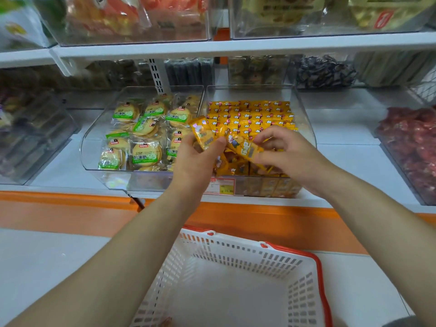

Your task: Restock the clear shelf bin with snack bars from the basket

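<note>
Reaching over the front of the clear bin [305, 119], both hands are seen above its contents. A few yellow snack bars [203, 132] are gripped in the left hand [197, 161], with the thumb curled across their wrappers, and they are fanned upward toward the back of the bin. A single bar [246, 148] is pinched between the thumb and fingertips of the right hand [286, 153]. It is held tilted, just beside the bars in the other hand. Beneath and behind the hands, the bin is filled with rows of bars [256, 113] in the same yellow wrapper, packed close together. A price label [221, 185] is fixed to the bin's front wall. The basket [238, 257], white with a red rim, is seen below the shelf [61, 166], partly behind the left forearm. In the neighbouring bin [90, 138] to the left, round biscuits [146, 153] in green-labelled packets are kept. Red packets [410, 147] are piled in a bin at the far right.
</note>
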`<act>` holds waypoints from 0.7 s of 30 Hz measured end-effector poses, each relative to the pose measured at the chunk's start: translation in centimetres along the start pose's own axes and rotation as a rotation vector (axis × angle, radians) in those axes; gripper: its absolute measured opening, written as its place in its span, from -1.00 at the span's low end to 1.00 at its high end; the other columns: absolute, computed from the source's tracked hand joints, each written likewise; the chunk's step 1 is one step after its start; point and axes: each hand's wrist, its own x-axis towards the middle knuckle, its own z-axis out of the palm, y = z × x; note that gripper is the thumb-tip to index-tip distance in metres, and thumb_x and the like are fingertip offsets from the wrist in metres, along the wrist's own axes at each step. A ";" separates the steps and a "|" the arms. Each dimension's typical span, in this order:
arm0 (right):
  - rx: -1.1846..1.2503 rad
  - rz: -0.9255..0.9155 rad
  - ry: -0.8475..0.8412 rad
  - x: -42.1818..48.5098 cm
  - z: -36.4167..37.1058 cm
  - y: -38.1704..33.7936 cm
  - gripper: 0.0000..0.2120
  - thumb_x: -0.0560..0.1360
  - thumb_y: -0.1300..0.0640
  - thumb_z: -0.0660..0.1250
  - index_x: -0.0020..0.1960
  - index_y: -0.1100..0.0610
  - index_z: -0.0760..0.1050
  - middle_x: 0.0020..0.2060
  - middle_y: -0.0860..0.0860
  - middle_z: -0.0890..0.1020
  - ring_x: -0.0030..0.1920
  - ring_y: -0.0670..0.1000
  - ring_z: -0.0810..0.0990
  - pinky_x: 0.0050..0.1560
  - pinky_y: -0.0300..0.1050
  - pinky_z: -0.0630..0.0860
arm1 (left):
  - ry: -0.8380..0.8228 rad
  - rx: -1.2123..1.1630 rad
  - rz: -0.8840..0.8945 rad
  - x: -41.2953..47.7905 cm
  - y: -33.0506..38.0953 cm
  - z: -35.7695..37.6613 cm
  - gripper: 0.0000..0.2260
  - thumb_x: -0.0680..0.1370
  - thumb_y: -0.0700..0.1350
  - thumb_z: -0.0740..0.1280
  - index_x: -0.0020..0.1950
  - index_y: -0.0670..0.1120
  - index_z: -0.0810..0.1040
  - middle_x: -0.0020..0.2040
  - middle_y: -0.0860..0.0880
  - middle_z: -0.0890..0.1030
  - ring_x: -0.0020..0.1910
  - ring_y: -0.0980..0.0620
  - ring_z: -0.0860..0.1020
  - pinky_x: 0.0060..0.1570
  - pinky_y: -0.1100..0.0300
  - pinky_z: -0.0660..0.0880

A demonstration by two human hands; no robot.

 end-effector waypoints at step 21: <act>-1.144 -0.226 0.086 3.0 -2.2 0.9 -0.78 0.62 -0.07 0.24 0.21 -0.20 0.58 0.19 -0.15 0.64 0.26 0.05 0.53 0.25 0.08 0.40 | -0.064 0.322 0.318 1.2 0.4 0.8 -0.66 0.51 -0.15 0.53 0.15 0.10 0.47 0.01 0.14 0.67 -0.03 0.26 0.66 -0.12 0.30 0.64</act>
